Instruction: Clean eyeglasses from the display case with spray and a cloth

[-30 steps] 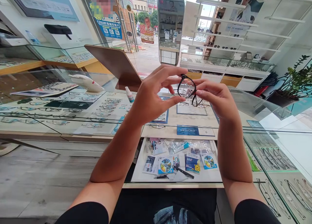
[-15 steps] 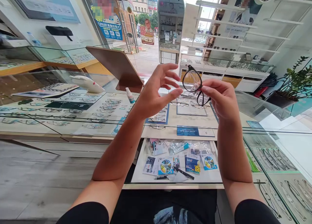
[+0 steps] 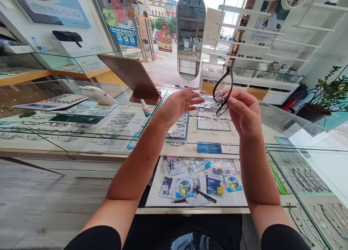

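My right hand pinches a pair of black round-rimmed eyeglasses near the bridge, between thumb and fingers. The eyeglasses are raised above the counter and tilted, one rim above the other. A clear, thin strip, seemingly a see-through temple, runs from them toward my left hand. The thumb and index finger of my left hand meet on this strip, while its other fingers stretch out to the right. Below the hands, more spectacle frames lie in the glass display counter.
An open drawer in front of me holds leaflets, plastic packets and a black pen. On the counter stand a brown tilted board, a small white bottle and a white hand-shaped stand. A potted plant is at right.
My left hand has moved down and turned, its fingers coming onto the clear strip. The eyeglasses have turned in my right hand, and the upper rim now sits farther right.
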Demonstrator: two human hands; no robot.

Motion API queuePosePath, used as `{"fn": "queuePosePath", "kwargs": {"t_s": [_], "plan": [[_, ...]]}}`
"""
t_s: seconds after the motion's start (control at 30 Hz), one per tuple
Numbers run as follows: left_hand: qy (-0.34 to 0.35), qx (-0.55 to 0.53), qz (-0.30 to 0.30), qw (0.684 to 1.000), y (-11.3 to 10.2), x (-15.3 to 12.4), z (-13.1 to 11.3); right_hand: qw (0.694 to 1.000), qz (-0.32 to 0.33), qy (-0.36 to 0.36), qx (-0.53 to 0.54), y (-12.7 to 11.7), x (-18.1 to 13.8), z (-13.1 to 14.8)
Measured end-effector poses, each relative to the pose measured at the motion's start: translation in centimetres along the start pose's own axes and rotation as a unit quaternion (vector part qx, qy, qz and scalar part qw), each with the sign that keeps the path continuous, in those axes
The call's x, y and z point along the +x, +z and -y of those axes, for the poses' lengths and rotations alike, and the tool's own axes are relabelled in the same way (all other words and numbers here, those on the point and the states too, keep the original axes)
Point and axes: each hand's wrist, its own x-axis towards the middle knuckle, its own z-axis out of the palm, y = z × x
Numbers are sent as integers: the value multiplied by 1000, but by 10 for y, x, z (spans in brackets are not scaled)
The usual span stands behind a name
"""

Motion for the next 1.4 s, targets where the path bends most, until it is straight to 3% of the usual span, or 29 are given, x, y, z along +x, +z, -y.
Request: {"fn": "queuePosePath", "kwargs": {"t_s": [0.4, 0.6, 0.7, 0.8, 0.87, 0.9, 1.07, 1.23, 1.4], "plan": [[79, 30, 46, 995, 15, -16, -22, 998, 15, 59, -15, 7, 4, -7], [91, 56, 45, 993, 15, -21, -20, 995, 24, 92, 0, 5, 4, -11], [135, 96, -38, 985, 15, -19, -12, 997, -12, 72, -16, 4, 4, -15], [217, 136, -199, 946, 18, -18, -5, 997, -41, 50, -49, 3, 4, -18], [245, 148, -258, 923, 24, -20, -5, 996, -56, 31, -69, 5, 4, -17], [242, 154, -253, 924, 28, -23, -7, 995, -64, 20, -79, 8, 4, -16], [151, 153, -106, 971, 48, -29, -12, 972, -110, -57, -199, 29, -1, -2], [125, 89, -129, 980, 49, -15, -3, 931, -108, -97, -336, 46, -5, 1], [116, 86, -142, 979, 42, 7, 1, 925, -51, -59, -372, 45, 0, -1]]}}
